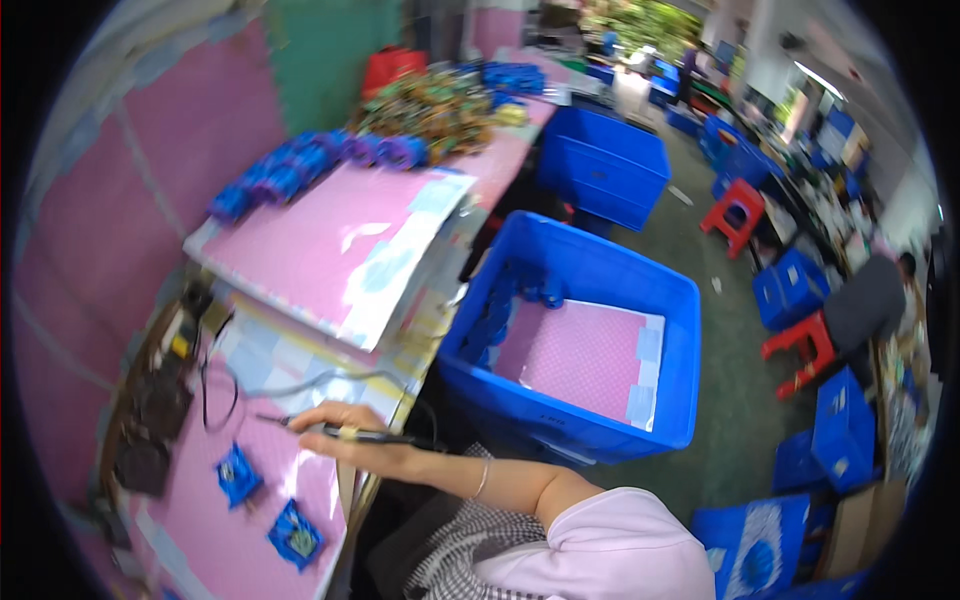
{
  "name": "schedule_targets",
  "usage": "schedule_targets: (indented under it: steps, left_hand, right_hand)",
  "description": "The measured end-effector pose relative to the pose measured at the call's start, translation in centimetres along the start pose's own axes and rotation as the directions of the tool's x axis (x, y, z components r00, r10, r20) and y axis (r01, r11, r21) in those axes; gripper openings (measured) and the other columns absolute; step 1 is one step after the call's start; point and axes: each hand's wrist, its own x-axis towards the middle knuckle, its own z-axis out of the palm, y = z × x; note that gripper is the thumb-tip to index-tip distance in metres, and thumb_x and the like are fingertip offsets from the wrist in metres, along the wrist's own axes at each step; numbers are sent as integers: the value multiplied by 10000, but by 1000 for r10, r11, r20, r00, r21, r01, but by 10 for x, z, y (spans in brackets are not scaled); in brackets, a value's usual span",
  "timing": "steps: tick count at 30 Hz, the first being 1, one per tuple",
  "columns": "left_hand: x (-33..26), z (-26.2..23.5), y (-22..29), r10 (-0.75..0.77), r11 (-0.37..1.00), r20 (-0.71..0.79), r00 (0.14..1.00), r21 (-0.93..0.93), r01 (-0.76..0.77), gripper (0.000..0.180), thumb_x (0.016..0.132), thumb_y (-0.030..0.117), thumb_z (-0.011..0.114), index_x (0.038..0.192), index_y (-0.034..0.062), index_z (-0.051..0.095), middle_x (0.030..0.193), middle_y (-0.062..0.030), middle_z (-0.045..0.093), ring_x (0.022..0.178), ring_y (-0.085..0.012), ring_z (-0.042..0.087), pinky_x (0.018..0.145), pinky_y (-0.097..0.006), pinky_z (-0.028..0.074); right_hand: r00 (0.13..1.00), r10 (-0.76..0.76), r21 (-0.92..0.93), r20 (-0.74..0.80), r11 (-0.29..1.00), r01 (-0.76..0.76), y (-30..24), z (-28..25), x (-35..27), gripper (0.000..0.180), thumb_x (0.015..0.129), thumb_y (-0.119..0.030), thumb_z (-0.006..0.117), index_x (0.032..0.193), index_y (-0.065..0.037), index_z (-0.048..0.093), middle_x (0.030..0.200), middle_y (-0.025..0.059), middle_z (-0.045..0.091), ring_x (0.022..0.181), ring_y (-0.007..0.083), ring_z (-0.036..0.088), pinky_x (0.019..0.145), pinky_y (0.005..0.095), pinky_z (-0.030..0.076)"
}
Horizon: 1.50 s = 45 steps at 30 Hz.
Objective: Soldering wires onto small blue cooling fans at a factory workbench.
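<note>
My right hand (345, 428) is closed around a soldering iron (368, 436), a dark pen-like tool with a pale band. Its thin tip points left, over the pink-covered workbench (190, 545). Below the tip lie two small blue parts: one blue housing (237, 475) nearer the tip, and a second blue housing (296, 535) closer to me with a greenish inside. The hand is apart from both. A grey cable (330, 378) curves across the bench beyond my hand. My left hand is not visible.
A raised pink board (320, 250) holds a row of blue parts (290, 170), with a tangled pile of wired pieces (430, 115) behind. Right of the bench stands a big blue bin (690, 340) with a pink sheet and blue parts inside. Red stools (735, 215) and a seated person (868, 300) are farther right.
</note>
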Motion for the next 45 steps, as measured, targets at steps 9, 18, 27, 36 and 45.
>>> schedule_targets:
  steps: [9, 18, 27, 36, 45]
  left_hand:
    - [10, 138, -107, 137, 673, -215, 967, 736, 68, 61, 791, 17, 719, 847, 9, 695, 732, -26, 588, 646, -82, 535, 562, -224, 401]
    - [26, 139, -118, 300, 554, -207, 931, 832, 6, 115, 760, 9, 721, 873, 30, 716, 727, -52, 594, 546, -84, 504, 505, -233, 381]
    - [65, 123, -170, 260, 558, -120, 958, 829, -48, 77, 819, 67, 642, 843, 1, 672, 788, -145, 621, 702, -296, 611, 636, -373, 477]
    - [23, 143, -147, 136, 590, -185, 973, 804, 71, 84, 821, 60, 660, 878, 6, 692, 761, -89, 622, 536, -125, 511, 493, -278, 393]
    - [10, 139, -120, 200, 618, -349, 916, 770, 158, 76, 765, 7, 695, 841, 18, 700, 746, -79, 612, 614, -137, 603, 519, -255, 448]
  right_hand:
    - [985, 170, -186, -5, 968, -168, 3, 22, -2, 236, 832, -49, 647, 1050, 37, 674, 808, 101, 675, 653, 126, 622, 633, 248, 501]
    - [982, 175, -129, 75, 978, -165, 26, 65, 4, 264, 872, -79, 638, 1092, 67, 647, 787, 126, 675, 671, 159, 646, 640, 256, 510]
    - [926, -277, -303, 258, 887, 349, 63, 85, 48, 269, 781, 51, 683, 1037, -22, 650, 972, 92, 637, 857, 177, 652, 766, 268, 493]
    - [909, -292, -320, 299, 866, 384, 58, 86, 27, 312, 701, 48, 727, 987, -56, 658, 959, 115, 572, 796, 200, 593, 695, 294, 479]
    - [960, 207, -61, 188, 978, -199, 28, 58, 10, 217, 898, -89, 613, 1036, 76, 639, 739, 114, 658, 604, 151, 625, 605, 257, 512]
